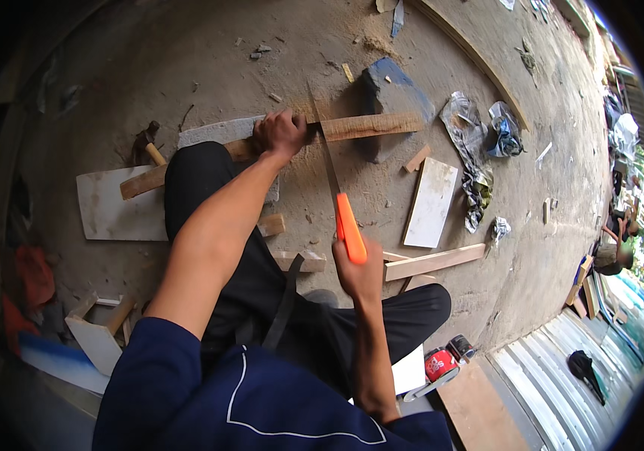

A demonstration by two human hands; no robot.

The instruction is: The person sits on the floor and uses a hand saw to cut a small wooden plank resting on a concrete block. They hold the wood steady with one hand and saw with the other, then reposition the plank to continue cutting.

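Note:
A long wooden board point(371, 126) lies crosswise before me, its right end resting on a blue-grey block point(404, 89). My left hand point(280, 135) is closed over the board near its middle, beside a dark mark. In my right hand point(358, 267) is a handsaw with an orange handle point(350, 229). Its thin blade point(329, 161) crosses the board just right of my left hand, and its tip reaches past the far edge. How deep the blade sits in the wood I cannot tell. My knee hides part of the board's left half.
A hammer point(155, 152) lies at the left by a white panel point(111, 207). Right of me are a white board point(431, 203), a wood strip point(436, 261) and crumpled plastic point(468, 143). A red power tool point(442, 364) stands by my right leg. Another person point(613, 244) is at the far right.

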